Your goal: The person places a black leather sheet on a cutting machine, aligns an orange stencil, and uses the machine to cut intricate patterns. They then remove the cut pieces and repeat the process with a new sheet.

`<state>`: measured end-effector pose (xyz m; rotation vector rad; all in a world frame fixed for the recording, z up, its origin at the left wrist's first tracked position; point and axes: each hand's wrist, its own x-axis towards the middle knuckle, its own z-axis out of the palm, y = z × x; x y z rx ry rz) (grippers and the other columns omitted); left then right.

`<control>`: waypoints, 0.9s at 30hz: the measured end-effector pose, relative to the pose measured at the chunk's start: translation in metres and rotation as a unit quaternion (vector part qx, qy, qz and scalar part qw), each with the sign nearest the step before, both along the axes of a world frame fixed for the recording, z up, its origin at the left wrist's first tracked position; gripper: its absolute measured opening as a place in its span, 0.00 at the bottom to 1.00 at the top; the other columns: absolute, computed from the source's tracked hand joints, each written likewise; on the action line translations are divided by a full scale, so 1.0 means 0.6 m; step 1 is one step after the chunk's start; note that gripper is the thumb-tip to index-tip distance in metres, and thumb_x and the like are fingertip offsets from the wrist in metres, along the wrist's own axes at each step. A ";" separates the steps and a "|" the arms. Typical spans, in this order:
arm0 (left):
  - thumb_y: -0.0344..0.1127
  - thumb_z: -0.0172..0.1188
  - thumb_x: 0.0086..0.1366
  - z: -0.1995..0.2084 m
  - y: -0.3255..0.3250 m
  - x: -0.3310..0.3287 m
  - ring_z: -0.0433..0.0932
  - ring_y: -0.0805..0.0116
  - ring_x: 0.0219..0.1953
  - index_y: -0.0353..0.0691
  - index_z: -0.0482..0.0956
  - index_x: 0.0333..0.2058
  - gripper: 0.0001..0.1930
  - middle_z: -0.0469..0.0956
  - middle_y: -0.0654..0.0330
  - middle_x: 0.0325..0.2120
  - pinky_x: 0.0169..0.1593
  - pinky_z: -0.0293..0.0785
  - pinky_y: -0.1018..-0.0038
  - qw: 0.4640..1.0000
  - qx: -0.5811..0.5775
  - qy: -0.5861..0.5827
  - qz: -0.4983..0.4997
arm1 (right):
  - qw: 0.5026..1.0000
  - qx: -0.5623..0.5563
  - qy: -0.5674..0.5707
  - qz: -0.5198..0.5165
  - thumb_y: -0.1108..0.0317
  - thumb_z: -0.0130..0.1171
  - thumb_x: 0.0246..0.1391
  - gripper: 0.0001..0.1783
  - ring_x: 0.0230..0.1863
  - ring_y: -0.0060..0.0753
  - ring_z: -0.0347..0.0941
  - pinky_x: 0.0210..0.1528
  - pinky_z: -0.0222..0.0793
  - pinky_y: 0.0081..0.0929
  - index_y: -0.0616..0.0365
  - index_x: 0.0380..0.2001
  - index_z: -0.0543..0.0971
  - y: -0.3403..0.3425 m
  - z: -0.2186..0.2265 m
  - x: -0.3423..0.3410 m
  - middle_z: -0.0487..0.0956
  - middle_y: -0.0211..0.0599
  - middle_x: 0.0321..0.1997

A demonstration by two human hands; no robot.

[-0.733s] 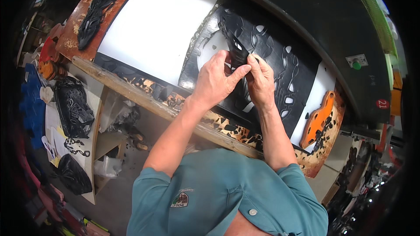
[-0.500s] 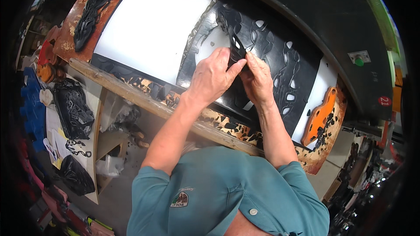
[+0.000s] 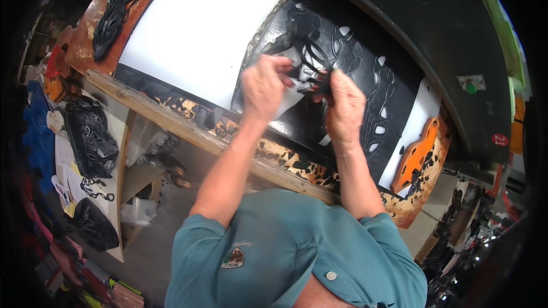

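Observation:
A black sheet (image 3: 394, 51) with several looped shapes cut into it lies on a white board (image 3: 200, 28). Over the sheet, my right hand (image 3: 346, 105) is closed on a thin black cut-out piece (image 3: 315, 54) with open loops. My left hand (image 3: 264, 88) is just left of that piece, its fingers bent toward it and smeared by motion. Whether they grip anything cannot be made out. Pale openings show in the sheet between and beyond the hands.
An orange cutting die (image 3: 415, 157) lies at the right among small black scraps. Black cut pieces (image 3: 114, 20) are heaped at the far left. A wooden rail (image 3: 165, 117) runs along the near edge. A dark machine body (image 3: 451, 40) with a green button overhangs the far right.
My hands were together on the black piece and are now apart. My left hand has moved left, and the piece stays with my right hand, its loops more spread.

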<state>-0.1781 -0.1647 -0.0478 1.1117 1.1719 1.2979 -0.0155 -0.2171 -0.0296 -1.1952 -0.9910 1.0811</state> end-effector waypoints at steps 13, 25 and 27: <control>0.62 0.67 0.70 0.013 -0.010 0.024 0.83 0.68 0.33 0.30 0.79 0.50 0.34 0.84 0.53 0.37 0.39 0.82 0.71 0.972 0.177 0.129 -0.086 | 0.993 0.033 0.037 -0.107 0.59 0.56 0.78 0.17 0.37 0.24 0.81 0.41 0.75 0.23 0.62 0.46 0.85 -0.026 0.027 0.144 0.86 0.34 0.41; 0.41 0.49 0.84 0.019 0.003 0.070 0.83 0.61 0.21 0.36 0.75 0.44 0.14 0.78 0.53 0.19 0.26 0.75 0.65 0.970 0.188 0.150 -0.020 | 0.998 0.027 -0.057 -0.020 0.58 0.56 0.78 0.20 0.33 0.14 0.68 0.35 0.71 0.17 0.65 0.41 0.85 -0.016 0.036 0.024 0.74 0.21 0.31; 0.40 0.45 0.85 0.013 0.017 0.049 0.78 0.65 0.19 0.35 0.78 0.38 0.18 0.76 0.55 0.17 0.23 0.71 0.65 0.971 0.135 0.197 0.000 | 0.998 0.008 -0.059 -0.037 0.57 0.56 0.78 0.20 0.33 0.15 0.70 0.36 0.72 0.17 0.65 0.42 0.85 -0.015 0.030 0.035 0.76 0.22 0.31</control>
